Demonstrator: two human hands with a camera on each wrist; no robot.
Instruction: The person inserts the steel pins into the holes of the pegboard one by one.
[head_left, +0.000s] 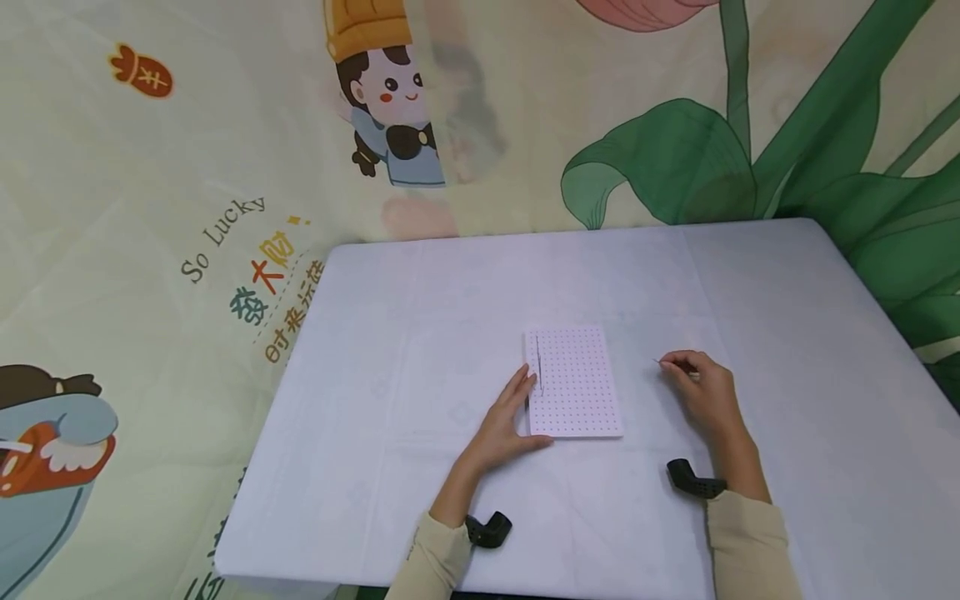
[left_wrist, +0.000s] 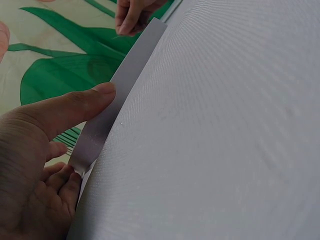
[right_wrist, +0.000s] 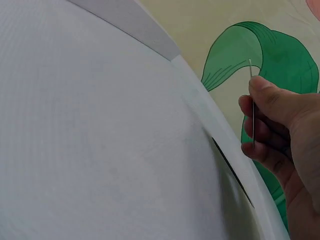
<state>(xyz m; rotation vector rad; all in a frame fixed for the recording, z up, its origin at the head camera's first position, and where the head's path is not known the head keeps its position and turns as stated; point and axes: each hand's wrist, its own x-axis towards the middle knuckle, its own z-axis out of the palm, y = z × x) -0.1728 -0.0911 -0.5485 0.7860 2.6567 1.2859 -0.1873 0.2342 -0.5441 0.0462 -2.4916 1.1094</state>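
A white pegboard with rows of small holes lies on the table. Thin dark lines run down its left column in the head view, and several thin metal pins show beyond its edge in the left wrist view. My left hand spans the near left corner: its outstretched thumb touches the near side face and its fingers rest along the left side. To the right of the board, my right hand pinches a thin metal pin between thumb and fingers, raised over the tabletop.
The table has a white cloth and rounded corners. Behind it hangs a printed cloth with green leaves and cartoon figures. A black wrist camera sits on the left wrist, another black camera on the right.
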